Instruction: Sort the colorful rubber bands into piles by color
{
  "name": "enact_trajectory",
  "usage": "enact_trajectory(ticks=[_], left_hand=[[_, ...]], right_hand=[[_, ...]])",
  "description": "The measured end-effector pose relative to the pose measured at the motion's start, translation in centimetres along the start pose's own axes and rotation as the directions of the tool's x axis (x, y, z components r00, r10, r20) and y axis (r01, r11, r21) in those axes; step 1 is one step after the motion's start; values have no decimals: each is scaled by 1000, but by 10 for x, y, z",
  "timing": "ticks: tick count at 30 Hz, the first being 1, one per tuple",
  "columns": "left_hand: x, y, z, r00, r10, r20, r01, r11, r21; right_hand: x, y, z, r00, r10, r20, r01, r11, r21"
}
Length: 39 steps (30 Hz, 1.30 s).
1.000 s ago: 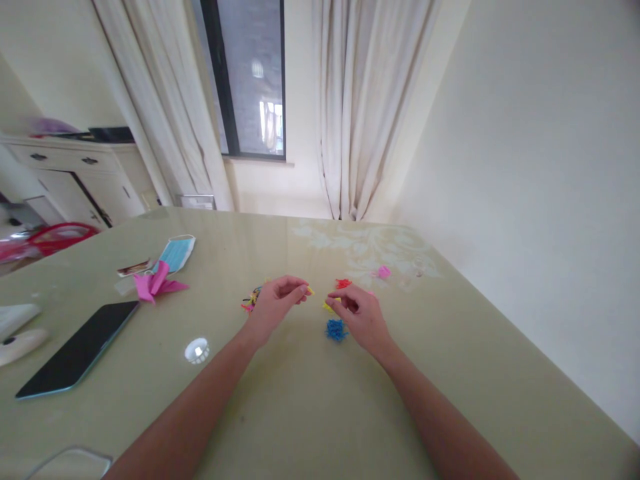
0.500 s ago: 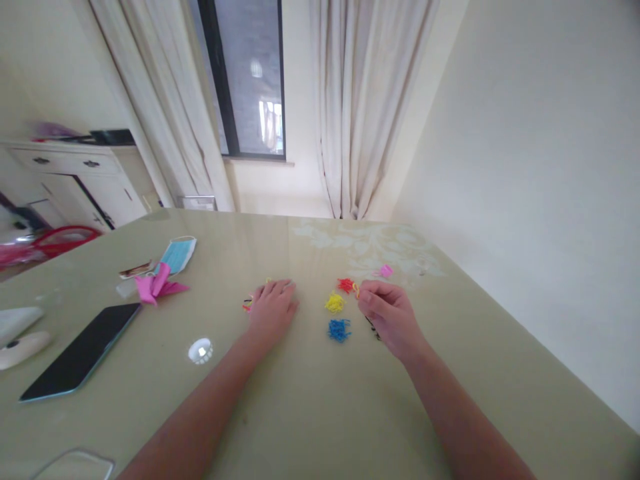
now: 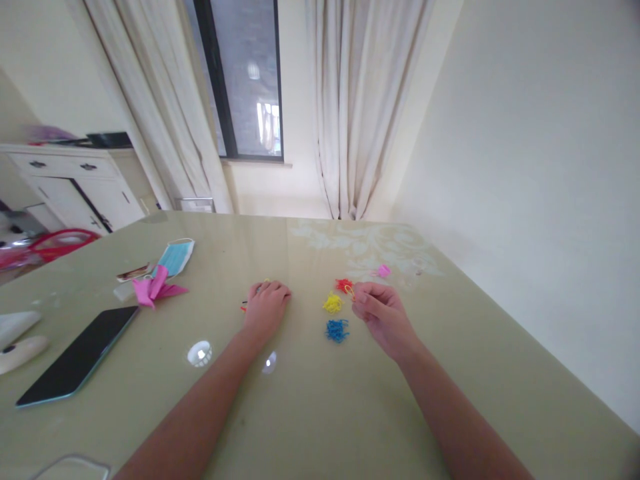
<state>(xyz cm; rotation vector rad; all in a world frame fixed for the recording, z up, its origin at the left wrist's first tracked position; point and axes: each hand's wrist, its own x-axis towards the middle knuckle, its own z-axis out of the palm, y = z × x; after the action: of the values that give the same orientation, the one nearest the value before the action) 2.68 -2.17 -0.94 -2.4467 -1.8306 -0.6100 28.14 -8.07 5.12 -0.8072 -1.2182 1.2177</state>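
Note:
Between the thumb and fingertips of my right hand is a thin yellow rubber band, its loop sticking out to the left. Just behind that loop lies a small pile of red rubber bands. A yellow pile and a blue pile sit in a column nearer to me, left of the hand. My left hand rests palm down with its fingers laid over a pile of mixed-colour rubber bands. Only a few strands show at that pile's edges; the rest is hidden.
A pink piece lies farther back at right. On the left are a pink folded-paper shape, a blue face mask, a dark tablet, and a white mouse-like object. A wall runs along the table's right side.
My left hand let go of a yellow strand and came down over the mixed pile. My right hand moved right, then slightly back left, with a yellow rubber band in its pinch.

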Motion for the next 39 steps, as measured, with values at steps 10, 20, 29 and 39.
enact_trajectory(ticks=[10,20,29,39], left_hand=[[11,-4,-3,974,-173,-146,87,882,-464],[1,26,-14,985,-130,112,151,338,-929],[-8,42,-10,984,38,174,159,253,-954],[-10,45,-13,982,73,175,147,291,-945]], right_hand=[[27,53,-23,995,93,-42,-97,727,-680],[17,44,-6,984,-175,-32,87,631,-771],[12,48,4,988,-148,52,143,721,-678],[13,43,4,997,-63,53,82,801,-593]])
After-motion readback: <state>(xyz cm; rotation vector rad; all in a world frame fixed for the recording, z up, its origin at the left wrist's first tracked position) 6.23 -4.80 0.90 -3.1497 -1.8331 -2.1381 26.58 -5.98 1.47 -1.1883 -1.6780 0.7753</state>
